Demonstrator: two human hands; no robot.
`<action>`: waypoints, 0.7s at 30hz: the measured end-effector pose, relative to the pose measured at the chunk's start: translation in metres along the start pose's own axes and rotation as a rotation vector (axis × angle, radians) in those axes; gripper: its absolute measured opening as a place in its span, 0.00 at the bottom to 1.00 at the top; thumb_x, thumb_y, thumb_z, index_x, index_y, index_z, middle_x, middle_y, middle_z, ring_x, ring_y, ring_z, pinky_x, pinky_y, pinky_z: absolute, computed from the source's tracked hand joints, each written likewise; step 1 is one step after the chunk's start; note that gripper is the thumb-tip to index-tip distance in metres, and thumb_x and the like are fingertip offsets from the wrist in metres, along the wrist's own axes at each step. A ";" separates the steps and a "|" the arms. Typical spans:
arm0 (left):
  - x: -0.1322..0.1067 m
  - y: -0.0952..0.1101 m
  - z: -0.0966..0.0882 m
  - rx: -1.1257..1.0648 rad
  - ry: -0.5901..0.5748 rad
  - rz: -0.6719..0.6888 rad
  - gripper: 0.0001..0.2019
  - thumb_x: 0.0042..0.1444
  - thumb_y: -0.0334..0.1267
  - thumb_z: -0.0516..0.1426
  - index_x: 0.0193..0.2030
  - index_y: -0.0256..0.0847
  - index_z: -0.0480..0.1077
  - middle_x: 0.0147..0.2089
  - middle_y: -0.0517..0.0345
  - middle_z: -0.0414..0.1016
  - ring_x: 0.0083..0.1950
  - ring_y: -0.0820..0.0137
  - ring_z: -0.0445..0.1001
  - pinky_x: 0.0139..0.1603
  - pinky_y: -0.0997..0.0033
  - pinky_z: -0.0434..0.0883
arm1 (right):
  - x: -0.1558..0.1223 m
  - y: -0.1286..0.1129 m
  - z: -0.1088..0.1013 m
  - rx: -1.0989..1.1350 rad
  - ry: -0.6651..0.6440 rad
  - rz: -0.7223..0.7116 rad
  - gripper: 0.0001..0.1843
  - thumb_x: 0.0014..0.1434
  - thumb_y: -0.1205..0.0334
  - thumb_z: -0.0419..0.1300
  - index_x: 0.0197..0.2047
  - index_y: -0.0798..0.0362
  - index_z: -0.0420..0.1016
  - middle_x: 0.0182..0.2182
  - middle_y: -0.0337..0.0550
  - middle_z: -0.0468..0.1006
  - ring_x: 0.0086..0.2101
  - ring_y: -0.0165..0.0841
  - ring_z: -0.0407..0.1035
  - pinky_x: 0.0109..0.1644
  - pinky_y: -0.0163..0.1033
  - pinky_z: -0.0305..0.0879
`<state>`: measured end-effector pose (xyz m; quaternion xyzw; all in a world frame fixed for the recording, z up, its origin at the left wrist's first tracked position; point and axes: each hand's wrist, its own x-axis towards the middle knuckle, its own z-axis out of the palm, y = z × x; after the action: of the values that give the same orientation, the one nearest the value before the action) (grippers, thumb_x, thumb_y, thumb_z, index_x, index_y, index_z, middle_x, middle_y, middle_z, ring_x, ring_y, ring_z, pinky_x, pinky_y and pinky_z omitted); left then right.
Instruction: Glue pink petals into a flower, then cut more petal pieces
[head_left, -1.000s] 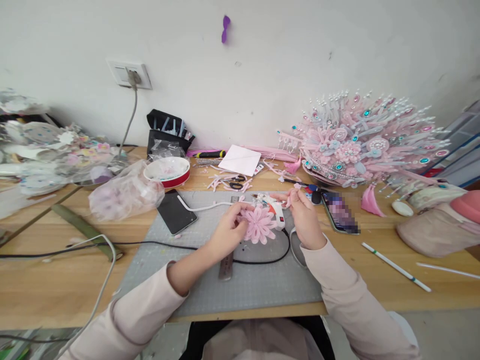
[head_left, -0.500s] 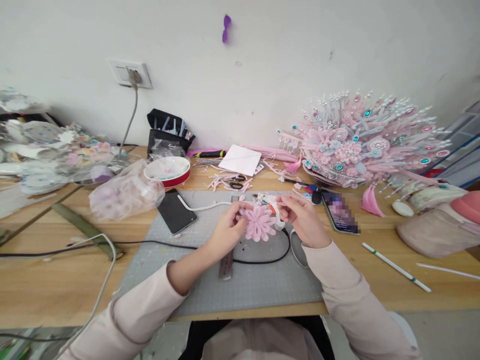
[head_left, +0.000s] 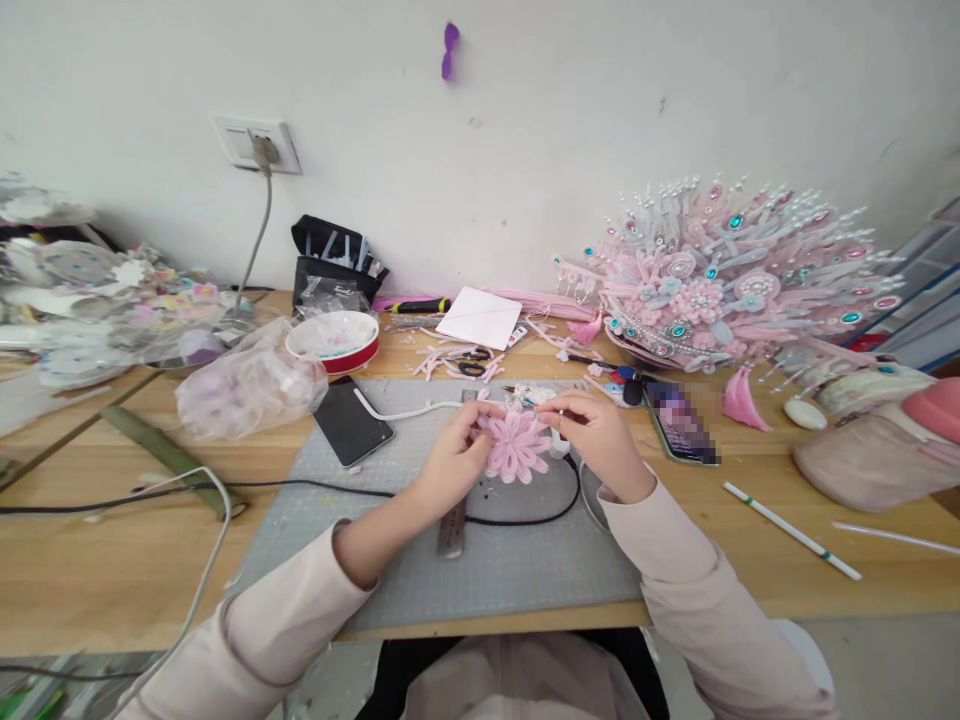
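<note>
Above the grey cutting mat (head_left: 360, 580), my left hand (head_left: 459, 455) is closed on the left edge of a pink pipe-cleaner flower (head_left: 516, 445) with layered looped petals. The flower faces me. My right hand (head_left: 600, 440) pinches thumb and forefinger together at the flower's upper right edge; whatever is between those fingertips is too small to make out. Behind the flower lies a small whitish cluster (head_left: 525, 394), partly hidden. A white device with a black cable (head_left: 559, 443) shows beneath my right fingers, mostly covered. A steel ruler (head_left: 451, 530) lies under the flower.
At the back right stands a large pink beaded headdress (head_left: 697, 290). Black-handled scissors (head_left: 474, 362) lie among pink scraps. A phone (head_left: 679, 425) is right of my hand, a dark tablet-like slab (head_left: 352, 422) left. A red-and-white bowl (head_left: 352, 355) and a black cable (head_left: 315, 484) are leftward.
My right hand has moved left, bringing its pinched fingertips to the flower's edge and covering the white and orange device more. My left hand and the flower have barely moved.
</note>
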<state>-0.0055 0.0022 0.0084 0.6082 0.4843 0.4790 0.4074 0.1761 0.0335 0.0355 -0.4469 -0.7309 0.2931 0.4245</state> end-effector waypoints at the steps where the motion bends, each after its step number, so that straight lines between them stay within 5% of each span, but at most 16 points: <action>1: 0.000 0.000 0.000 -0.002 -0.002 0.001 0.12 0.49 0.29 0.48 0.40 0.38 0.66 0.33 0.60 0.66 0.30 0.75 0.63 0.31 0.76 0.62 | 0.000 0.000 0.002 -0.006 0.013 -0.009 0.06 0.50 0.61 0.60 0.30 0.53 0.78 0.28 0.42 0.76 0.26 0.30 0.65 0.29 0.35 0.60; 21: -0.001 -0.002 0.006 -0.002 0.011 -0.039 0.11 0.52 0.33 0.49 0.41 0.38 0.67 0.28 0.61 0.66 0.28 0.75 0.63 0.30 0.76 0.63 | -0.003 0.010 0.019 0.062 0.060 0.223 0.09 0.46 0.57 0.61 0.27 0.54 0.75 0.24 0.41 0.75 0.24 0.30 0.65 0.28 0.35 0.61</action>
<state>0.0002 0.0014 0.0054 0.5958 0.4978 0.4748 0.4145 0.1638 0.0338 0.0173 -0.5207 -0.6540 0.3476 0.4246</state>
